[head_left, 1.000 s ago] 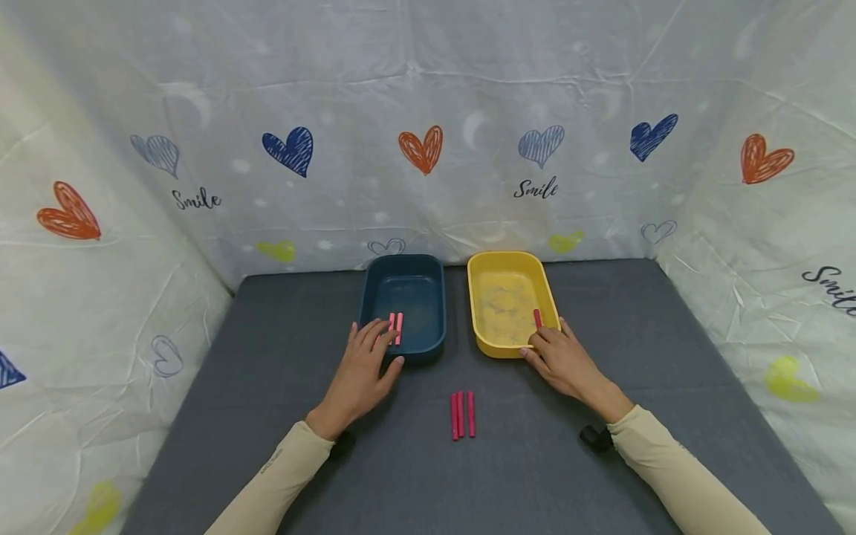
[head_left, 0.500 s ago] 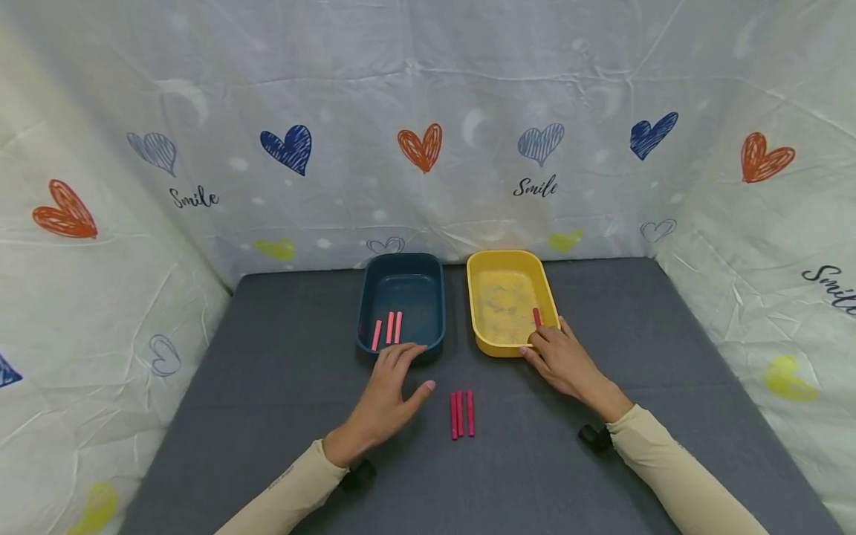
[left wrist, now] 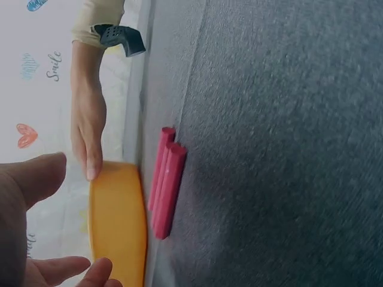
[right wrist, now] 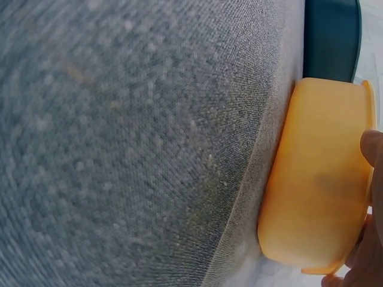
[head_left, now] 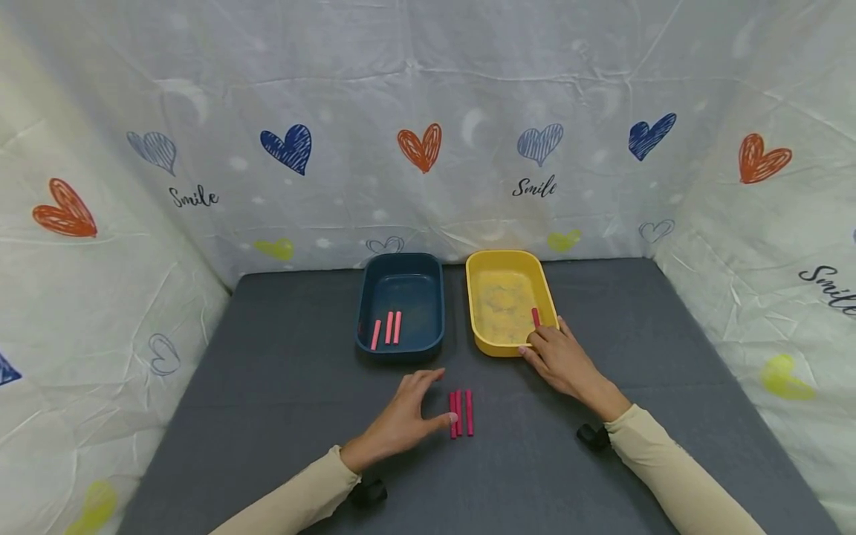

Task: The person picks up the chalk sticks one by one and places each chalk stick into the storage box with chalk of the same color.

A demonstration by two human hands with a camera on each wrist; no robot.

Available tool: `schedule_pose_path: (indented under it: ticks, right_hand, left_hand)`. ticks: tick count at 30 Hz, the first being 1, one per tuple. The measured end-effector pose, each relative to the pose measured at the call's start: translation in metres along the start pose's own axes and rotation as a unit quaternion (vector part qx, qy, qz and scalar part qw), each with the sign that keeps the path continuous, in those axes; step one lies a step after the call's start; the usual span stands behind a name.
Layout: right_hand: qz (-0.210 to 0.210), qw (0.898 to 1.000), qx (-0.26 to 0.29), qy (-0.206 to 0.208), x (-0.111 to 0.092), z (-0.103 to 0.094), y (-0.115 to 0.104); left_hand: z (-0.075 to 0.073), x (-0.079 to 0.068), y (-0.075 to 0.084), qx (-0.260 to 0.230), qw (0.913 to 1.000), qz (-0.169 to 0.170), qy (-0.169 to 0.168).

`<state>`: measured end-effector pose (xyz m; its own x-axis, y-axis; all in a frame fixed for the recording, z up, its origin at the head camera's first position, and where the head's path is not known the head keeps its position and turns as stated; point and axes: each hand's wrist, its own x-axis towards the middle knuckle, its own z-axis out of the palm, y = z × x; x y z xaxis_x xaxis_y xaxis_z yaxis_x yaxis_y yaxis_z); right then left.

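Observation:
My left hand (head_left: 400,422) is over the table with thumb and fingers spread, holding nothing. In the head view its thumb tip overlaps the leftmost of three magenta sticks (head_left: 469,413), which lie side by side on the cloth; the left wrist view shows these magenta sticks (left wrist: 170,191) apart from the fingers. My right hand (head_left: 568,362) grips the near right corner of the yellow tray (head_left: 498,349), thumb outside the rim and fingers over it. A darker red stick (head_left: 536,317) inside that tray is partly hidden by these fingers.
Left of the yellow tray stands a dark blue tray (head_left: 438,297) holding three light pink sticks (head_left: 389,327). Grey cloth (head_left: 301,357) covers the table. A white printed curtain (head_left: 468,74) hangs behind and along both sides.
My left hand has drawn back from the blue tray, moving right and nearer, to beside the magenta sticks. The three light pink sticks are now uncovered. My right hand has stayed put.

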<state>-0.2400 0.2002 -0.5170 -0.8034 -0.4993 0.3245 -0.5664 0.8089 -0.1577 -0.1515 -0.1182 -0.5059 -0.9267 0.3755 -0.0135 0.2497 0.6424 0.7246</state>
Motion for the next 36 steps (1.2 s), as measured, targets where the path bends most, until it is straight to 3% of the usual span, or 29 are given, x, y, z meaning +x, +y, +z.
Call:
schedule_pose_path:
  ticks: [5,13,36]
  right_hand:
    - [-0.004,1.000,-0.007,0.005,0.000,0.002,0.001]
    - [0.000,1.000,-0.004,0.001,0.000,0.001,0.002]
    - [0.002,1.000,0.002,0.000,0.000,0.003,0.002]
  left_hand:
    - [0.003,0.002,0.000,0.002,0.9996,-0.015,-0.023]
    - [0.008,0.004,-0.005,0.016,0.9990,-0.011,-0.040]
    - [0.020,0.003,-0.010,0.083,0.9958,0.007,-0.038]
